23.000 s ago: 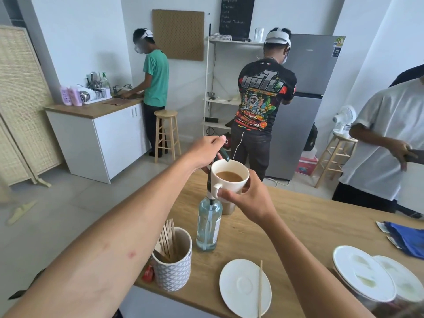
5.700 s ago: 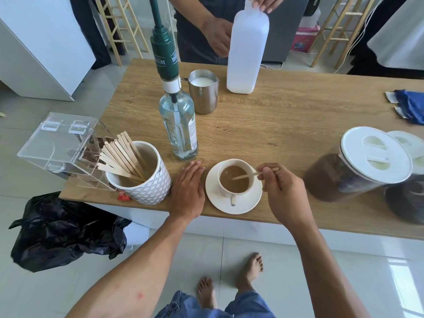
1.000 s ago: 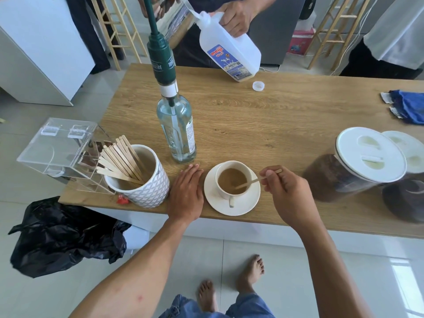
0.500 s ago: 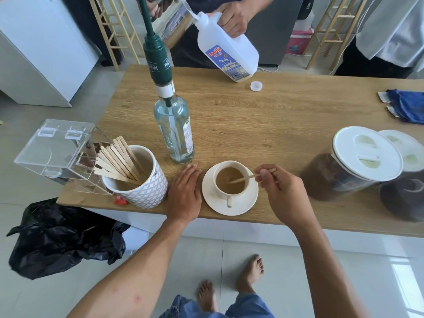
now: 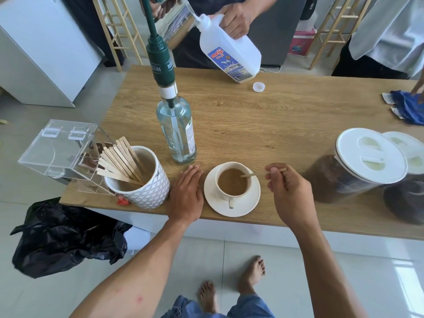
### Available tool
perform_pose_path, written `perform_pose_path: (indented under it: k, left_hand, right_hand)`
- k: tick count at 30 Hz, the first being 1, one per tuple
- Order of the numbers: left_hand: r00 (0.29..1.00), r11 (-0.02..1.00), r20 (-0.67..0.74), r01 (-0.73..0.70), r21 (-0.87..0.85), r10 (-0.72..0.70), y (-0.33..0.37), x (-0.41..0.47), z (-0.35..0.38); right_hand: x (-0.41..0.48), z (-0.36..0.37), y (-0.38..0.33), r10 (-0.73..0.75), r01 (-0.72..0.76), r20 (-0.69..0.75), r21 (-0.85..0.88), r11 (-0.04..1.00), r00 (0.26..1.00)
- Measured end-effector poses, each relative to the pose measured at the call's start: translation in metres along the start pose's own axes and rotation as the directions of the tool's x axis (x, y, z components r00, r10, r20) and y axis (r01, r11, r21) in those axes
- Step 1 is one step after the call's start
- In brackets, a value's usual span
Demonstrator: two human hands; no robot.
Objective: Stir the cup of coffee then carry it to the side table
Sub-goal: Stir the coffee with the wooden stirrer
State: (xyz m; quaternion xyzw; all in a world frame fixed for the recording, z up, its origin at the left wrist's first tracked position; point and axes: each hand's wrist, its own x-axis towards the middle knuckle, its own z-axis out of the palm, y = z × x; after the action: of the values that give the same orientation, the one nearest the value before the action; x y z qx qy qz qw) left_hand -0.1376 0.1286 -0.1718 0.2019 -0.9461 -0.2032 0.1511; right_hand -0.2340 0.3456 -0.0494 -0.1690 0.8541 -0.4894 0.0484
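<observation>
– Where's the cup [image 5: 232,180] sitting?
– On its saucer [image 5: 231,208], close to the near edge of the table [image 5: 263,125], handle turned toward the body. Brimming with pale brown coffee, so probably parked there for steadiness while stirring

– And to the right of the cup?
– Right hand [image 5: 289,189], fingertips pinched narrow round the outer end of the stir stick [image 5: 247,175]. Slants down over the cup's right rim, tip dipped in the coffee. Held far out, likely to let the wrist make the circles

– To the left of the cup?
– Left hand [image 5: 187,193], flat, palm down on the wood, fingers spread and gripping nothing. Lies just beside the saucer, not clearly touching it. Looks like a brace, and handy for lifting

– Anything crowding the cup?
– Behind it and a little left, a tall syrup bottle [image 5: 176,131] with a pump. Further left, beyond the flat hand, a patterned mug [image 5: 142,187] full of spare sticks. Well to the right, two lidded jars [image 5: 358,164]. Far behind, a milk jug [image 5: 229,58] tipped by somebody else

– How far along, then?
– Stirring step, by the look of it; carrying not yet begun. No side table in sight. Worth lifting saucer and cup together, given how full
</observation>
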Motion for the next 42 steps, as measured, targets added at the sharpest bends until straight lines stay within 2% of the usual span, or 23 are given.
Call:
perform_pose_path:
  k: [3, 7, 12, 16, 19, 21, 25, 27, 30, 32, 34, 36, 39, 42]
  left_hand:
    - [1.0, 1.0, 0.008, 0.002, 0.011, -0.002, 0.0004, -0.0002, -0.0006]
    - [1.0, 1.0, 0.009, 0.003, 0.01, -0.003, 0.0023, 0.0004, -0.0013]
    - [1.0, 1.0, 0.009, -0.002, 0.009, 0.002, 0.0009, 0.0001, -0.0004]
    - [1.0, 1.0, 0.005, -0.003, 0.01, 0.003, 0.0003, 0.0007, -0.0005]
    - [1.0, 1.0, 0.008, 0.0, 0.018, 0.0, 0.0011, 0.0, -0.001]
    - [1.0, 1.0, 0.008, -0.001, 0.016, 0.001, 0.0017, 0.0001, -0.0014]
    - [1.0, 1.0, 0.005, -0.003, 0.019, 0.003, 0.0017, -0.0001, -0.0024]
    - [1.0, 1.0, 0.007, 0.002, 0.015, -0.002, 0.0008, 0.0001, -0.0021]
    - [1.0, 1.0, 0.009, 0.0, 0.011, -0.001, 0.0007, 0.0, -0.001]
    - [1.0, 1.0, 0.01, 0.001, 0.01, -0.001, 0.0015, 0.0004, -0.0011]
    - [1.0, 1.0, 0.009, 0.004, 0.011, -0.004, 0.0012, 0.0003, -0.0014]
    - [1.0, 1.0, 0.01, 0.006, 0.01, -0.006, 0.0005, 0.0001, -0.0014]
    - [1.0, 1.0, 0.011, 0.002, 0.002, -0.002, 0.0007, 0.0, -0.0004]
    - [1.0, 1.0, 0.006, -0.005, -0.013, 0.005, 0.0001, 0.0013, 0.0006]
  right_hand:
    - [-0.0023, 0.0015, -0.0009, -0.029, 0.031, 0.086, -0.027, 0.999, 0.996]
    - [0.0019, -0.0033, -0.0001, -0.027, 0.027, 0.013, -0.009, 1.0, 1.0]
    - [0.0001, -0.0008, -0.0042, -0.018, 0.023, 0.127, -0.035, 0.999, 0.992]
    - [0.0013, -0.0036, -0.0028, 0.015, -0.015, 0.035, -0.004, 1.0, 0.999]
    - [-0.0001, 0.0031, -0.0048, -0.025, 0.026, 0.08, -0.011, 1.0, 0.996]
    - [-0.0018, 0.005, -0.0036, 0.008, -0.009, 0.107, 0.01, 1.0, 0.994]
    - [0.0014, 0.0018, -0.0015, 0.038, -0.038, 0.0, 0.041, 0.998, 0.999]
    - [0.0017, 0.0038, -0.0026, 0.01, -0.011, 0.024, 0.033, 0.999, 1.0]
    - [-0.0004, 0.0041, -0.0013, 0.055, -0.059, 0.08, 0.055, 0.997, 0.995]
    - [0.0009, 0.0006, 0.0008, 0.086, -0.087, 0.02, 0.053, 0.995, 0.996]
    - [0.0024, -0.0008, 0.0004, 0.058, -0.057, -0.027, 0.049, 0.997, 0.998]
    - [0.0025, 0.0014, -0.0023, 0.018, -0.019, 0.018, 0.038, 0.999, 1.0]
    - [0.001, 0.0031, -0.0018, 0.049, -0.051, 0.078, 0.023, 0.998, 0.996]
    - [0.003, 0.0016, -0.0002, 0.081, -0.081, -0.009, 0.021, 0.997, 0.997]
